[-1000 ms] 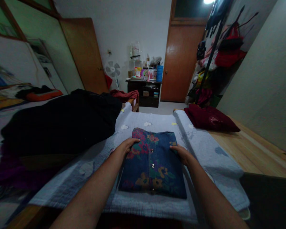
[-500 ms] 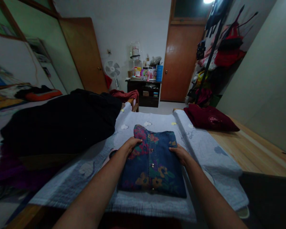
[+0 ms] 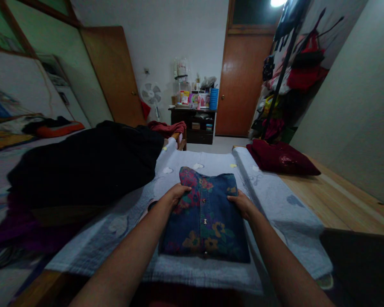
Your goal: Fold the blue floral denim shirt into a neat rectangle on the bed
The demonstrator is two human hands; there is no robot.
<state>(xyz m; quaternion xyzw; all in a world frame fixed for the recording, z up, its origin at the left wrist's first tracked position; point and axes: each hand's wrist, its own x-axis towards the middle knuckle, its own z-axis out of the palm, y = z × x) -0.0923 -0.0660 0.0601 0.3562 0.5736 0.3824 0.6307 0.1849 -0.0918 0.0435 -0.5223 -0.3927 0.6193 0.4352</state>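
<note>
A folded blue denim garment (image 3: 208,217) with red and yellow flower prints and metal buttons lies on a pale blue cloth (image 3: 176,164). My left hand (image 3: 178,194) grips its upper left edge, thumb on top and the other fingers hidden beneath. At its upper right edge, my right hand (image 3: 241,204) holds it the same way, thumb on the fabric. A small dark round item (image 3: 152,205) shows partly beside my left forearm.
To the left lies a large black cloth heap (image 3: 86,166) with purple fabric (image 3: 22,226) under it. A folded maroon garment (image 3: 283,157) rests on the wooden surface (image 3: 333,196) at right. Behind stand a dark cabinet (image 3: 192,132) and a white fan (image 3: 151,94).
</note>
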